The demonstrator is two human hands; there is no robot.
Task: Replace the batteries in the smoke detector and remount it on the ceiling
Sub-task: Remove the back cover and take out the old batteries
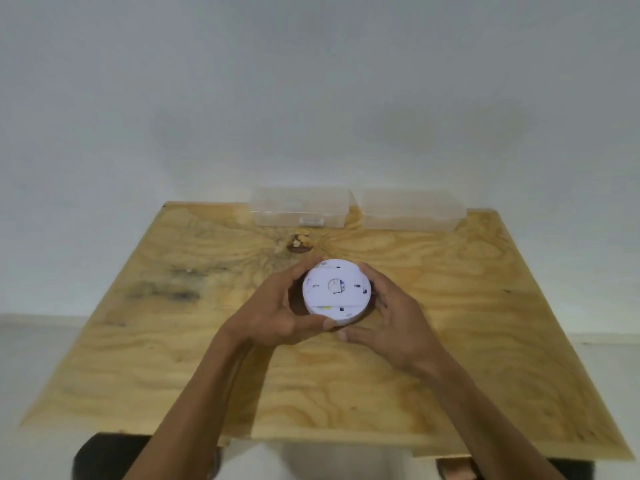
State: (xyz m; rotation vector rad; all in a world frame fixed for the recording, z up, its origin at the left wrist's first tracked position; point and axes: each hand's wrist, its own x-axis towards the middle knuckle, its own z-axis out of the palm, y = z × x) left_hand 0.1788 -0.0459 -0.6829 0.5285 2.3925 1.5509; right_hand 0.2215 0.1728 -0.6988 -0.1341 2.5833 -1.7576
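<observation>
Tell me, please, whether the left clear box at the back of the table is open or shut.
Shut: the left clear box has its lid down flat and its front latch sits closed.

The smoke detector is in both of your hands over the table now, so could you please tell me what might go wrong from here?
1. The smoke detector is held by both the left hand and the right hand above the plywood table; if its back pops open suddenly, parts could drop and roll off.
2. The two clear boxes sit at the far edge, so reaching for them one-handed may loosen the hold.
</observation>
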